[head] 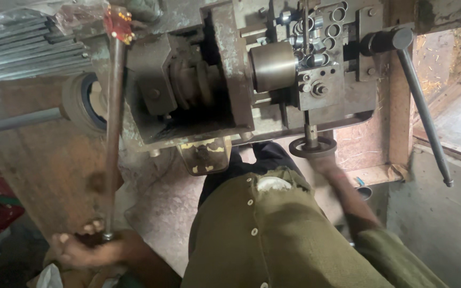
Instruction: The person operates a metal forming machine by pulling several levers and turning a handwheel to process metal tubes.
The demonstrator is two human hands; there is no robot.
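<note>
My left hand (89, 248) sits at the lower left, closed around the bottom end of a long brown lever rod (114, 133). The rod rises to a red knob (118, 24) at the top of a heavy, grimy metal machine (188, 80). My right hand (324, 162) is blurred and reaches up to a small dark hand wheel (312, 147) under the machine's right half. It touches the wheel's underside, and its fingers cannot be made out. My olive buttoned shirt (273, 234) fills the lower middle.
A smooth metal drum (273, 66) sticks out of the machine, with several short metal rings (321, 26) stacked to its right. A long dark handle (422, 112) slants down at the right. Grey sheets (28, 48) lie stacked at the top left, above a grey pipe (17, 121).
</note>
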